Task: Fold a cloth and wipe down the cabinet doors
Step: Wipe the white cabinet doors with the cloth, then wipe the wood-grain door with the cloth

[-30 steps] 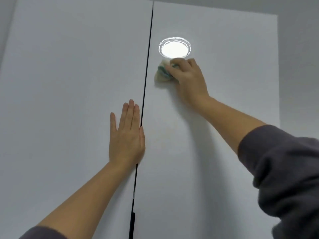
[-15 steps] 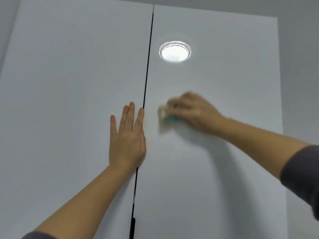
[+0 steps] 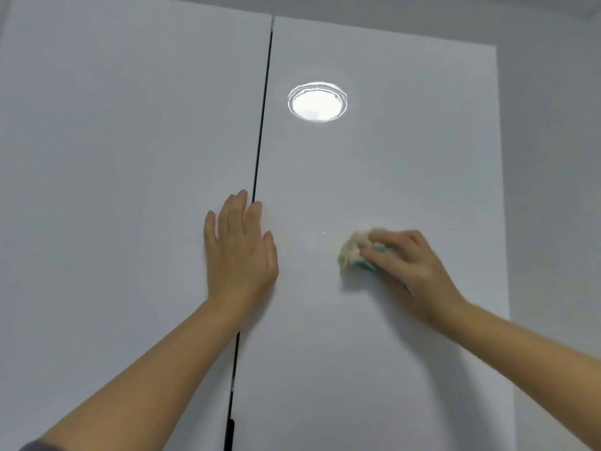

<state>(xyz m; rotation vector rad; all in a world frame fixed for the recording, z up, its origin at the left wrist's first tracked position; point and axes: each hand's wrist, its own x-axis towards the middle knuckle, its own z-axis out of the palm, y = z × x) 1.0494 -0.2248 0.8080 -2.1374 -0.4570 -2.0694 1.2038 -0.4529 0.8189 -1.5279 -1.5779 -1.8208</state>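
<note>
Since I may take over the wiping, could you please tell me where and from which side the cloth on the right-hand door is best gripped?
I would pinch the cream, bunched end of the cloth, coming from its left. The fingers of the right hand curl over its teal part, and the right door backs it, so only that end stands free.

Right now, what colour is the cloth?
Cream with a teal edge, seen in the head view: cloth.
</note>
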